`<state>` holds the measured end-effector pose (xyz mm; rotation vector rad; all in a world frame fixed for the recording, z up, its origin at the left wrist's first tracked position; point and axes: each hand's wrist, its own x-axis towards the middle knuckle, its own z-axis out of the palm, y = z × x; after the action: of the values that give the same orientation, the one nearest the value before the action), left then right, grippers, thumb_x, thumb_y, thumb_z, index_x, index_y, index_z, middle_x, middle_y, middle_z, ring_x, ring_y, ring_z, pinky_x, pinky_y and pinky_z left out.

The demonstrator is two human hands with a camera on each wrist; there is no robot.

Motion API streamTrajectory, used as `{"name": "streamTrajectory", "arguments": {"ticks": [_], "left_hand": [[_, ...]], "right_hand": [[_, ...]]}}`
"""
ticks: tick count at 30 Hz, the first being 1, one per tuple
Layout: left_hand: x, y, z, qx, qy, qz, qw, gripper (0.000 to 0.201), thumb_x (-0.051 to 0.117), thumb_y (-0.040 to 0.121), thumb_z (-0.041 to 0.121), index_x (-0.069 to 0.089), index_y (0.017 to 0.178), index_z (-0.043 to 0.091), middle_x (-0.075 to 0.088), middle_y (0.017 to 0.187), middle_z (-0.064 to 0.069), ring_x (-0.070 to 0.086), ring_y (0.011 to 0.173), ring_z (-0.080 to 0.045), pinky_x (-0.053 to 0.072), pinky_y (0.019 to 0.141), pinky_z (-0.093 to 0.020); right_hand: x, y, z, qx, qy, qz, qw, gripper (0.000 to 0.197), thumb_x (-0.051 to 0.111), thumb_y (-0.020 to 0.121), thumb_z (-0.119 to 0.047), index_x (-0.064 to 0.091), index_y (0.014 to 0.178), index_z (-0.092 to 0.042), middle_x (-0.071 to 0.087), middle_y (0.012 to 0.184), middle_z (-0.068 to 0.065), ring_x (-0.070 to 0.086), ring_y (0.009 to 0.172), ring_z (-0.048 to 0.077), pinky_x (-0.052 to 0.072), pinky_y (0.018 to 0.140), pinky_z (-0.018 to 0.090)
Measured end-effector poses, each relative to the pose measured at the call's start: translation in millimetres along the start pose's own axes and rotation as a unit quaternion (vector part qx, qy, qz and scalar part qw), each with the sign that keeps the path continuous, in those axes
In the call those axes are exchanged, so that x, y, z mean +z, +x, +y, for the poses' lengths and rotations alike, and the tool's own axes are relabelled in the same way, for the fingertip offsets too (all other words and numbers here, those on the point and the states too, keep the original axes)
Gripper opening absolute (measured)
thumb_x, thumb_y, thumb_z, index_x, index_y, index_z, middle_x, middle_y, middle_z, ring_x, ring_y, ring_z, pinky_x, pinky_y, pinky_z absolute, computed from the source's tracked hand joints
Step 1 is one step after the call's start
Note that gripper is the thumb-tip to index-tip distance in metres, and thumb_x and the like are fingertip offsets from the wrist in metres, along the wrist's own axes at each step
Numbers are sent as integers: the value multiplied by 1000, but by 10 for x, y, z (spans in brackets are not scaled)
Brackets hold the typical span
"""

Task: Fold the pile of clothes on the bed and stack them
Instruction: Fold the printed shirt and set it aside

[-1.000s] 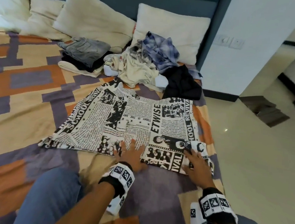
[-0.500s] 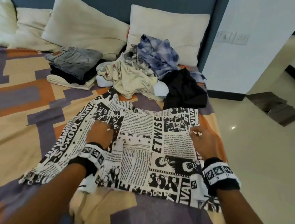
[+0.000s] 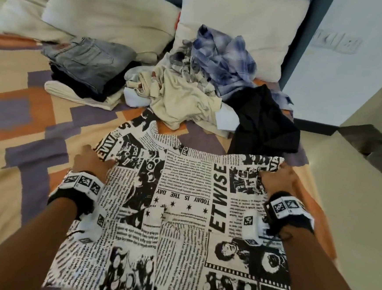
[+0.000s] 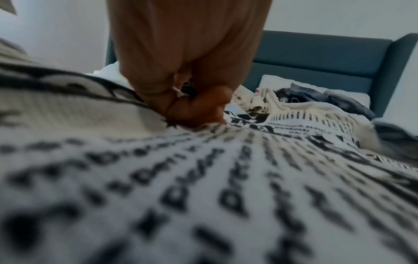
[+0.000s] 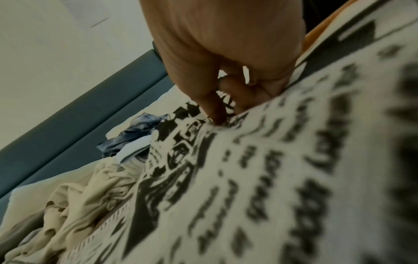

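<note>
The left hand (image 4: 181,71) comes down from the top centre of the frame, its curled fingers (image 4: 199,109) pinching a ridge of the black-and-white newsprint garment (image 4: 203,187), which fills the blurred lower frame. At centre right lies a cream garment (image 4: 267,101), with dark blue-grey cloth (image 4: 321,96) just right of it, against a white pillow (image 4: 353,92) and a blue headboard (image 4: 316,59)

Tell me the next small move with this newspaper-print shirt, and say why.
Probably lay the pinched edge down further up the newspaper-print shirt and smooth it. The left hand and the right hand each pinch the shirt at its sides, the near part is doubled over, and one printed corner lies uncovered near the unfolded pile.
</note>
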<state>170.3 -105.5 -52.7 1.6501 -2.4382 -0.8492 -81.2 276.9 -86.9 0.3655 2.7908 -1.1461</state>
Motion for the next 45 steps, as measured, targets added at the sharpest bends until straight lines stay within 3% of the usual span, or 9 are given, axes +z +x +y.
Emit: {"name": "streamTrajectory", "arguments": {"ticks": [4, 8, 11, 13, 19, 22, 27, 33, 45], "left_hand": [[-134, 81, -91, -20, -111, 4, 994, 50, 77, 81, 38, 61, 91, -9, 65, 80, -23, 64, 81, -41, 53, 67, -45], [-257, 45, -80, -55, -181, 45, 981, 56, 69, 89, 33, 54, 125, -9, 66, 98, -29, 63, 89, -43, 53, 78, -50], [-331, 12, -8, -85, -165, 51, 981, 41, 68, 90, 29, 58, 95, -11, 63, 75, -21, 61, 70, -34, 56, 70, -51], [-334, -65, 120, -82, -72, 49, 993, 39, 68, 90, 24, 58, 108, -9, 63, 104, -25, 61, 95, -39, 52, 79, -49], [34, -199, 662, 183, 9, 115, 976, 45, 59, 93, 20, 47, 133, 4, 37, 143, -20, 50, 117, -45, 43, 93, -53], [298, -180, 973, 387, 79, -29, 918, 51, 60, 93, 17, 44, 141, 14, 37, 149, -8, 46, 129, -32, 41, 103, -47], [592, -156, 1174, 408, 259, -182, 856, 84, 62, 91, 19, 9, 154, 36, 32, 151, -9, 50, 125, -33, 44, 101, -44], [364, -65, 1185, 347, 271, -67, 896, 39, 66, 88, 40, 64, 123, 24, 52, 118, -9, 53, 113, -32, 47, 93, -45], [-395, -666, 1023, 408, 289, 28, 866, 27, 57, 93, 45, 67, 117, 37, 67, 108, -3, 62, 104, -27, 54, 83, -40]], "right_hand": [[-112, 226, 19, -26, 25, -62, 997, 22, 79, 70, -20, 64, 86, -16, 68, 90, 12, 64, 80, 31, 57, 82, 47], [-446, 373, 71, 84, 200, 38, 975, 28, 77, 65, -20, 61, 87, -14, 62, 80, 12, 52, 59, 26, 49, 60, 37], [-490, 581, 217, 87, 213, 128, 965, 16, 69, 68, -16, 60, 81, -19, 70, 87, 14, 67, 72, 31, 59, 73, 51], [-506, 511, 129, 58, 179, 187, 964, 17, 59, 73, -9, 58, 82, -24, 69, 89, 16, 69, 78, 36, 58, 72, 59], [-402, -188, -352, -280, 77, 67, 955, 23, 61, 87, -1, 67, 105, -14, 68, 101, 6, 64, 89, 21, 52, 88, 36], [-244, -257, -412, -346, -77, -102, 930, 40, 71, 87, -14, 60, 125, -18, 61, 121, 5, 61, 102, 21, 50, 94, 39], [-352, -148, -283, -337, -225, -131, 905, 46, 74, 86, -24, 58, 129, -17, 60, 124, 6, 45, 117, 24, 38, 99, 37], [-550, 11, -188, -376, -119, -71, 916, 26, 79, 80, -28, 73, 101, -14, 66, 99, 2, 48, 99, 25, 36, 84, 36], [-1229, -422, -200, -364, -162, 14, 917, 27, 74, 79, -48, 66, 87, -24, 51, 96, -6, 38, 105, 15, 20, 88, 35]]}}
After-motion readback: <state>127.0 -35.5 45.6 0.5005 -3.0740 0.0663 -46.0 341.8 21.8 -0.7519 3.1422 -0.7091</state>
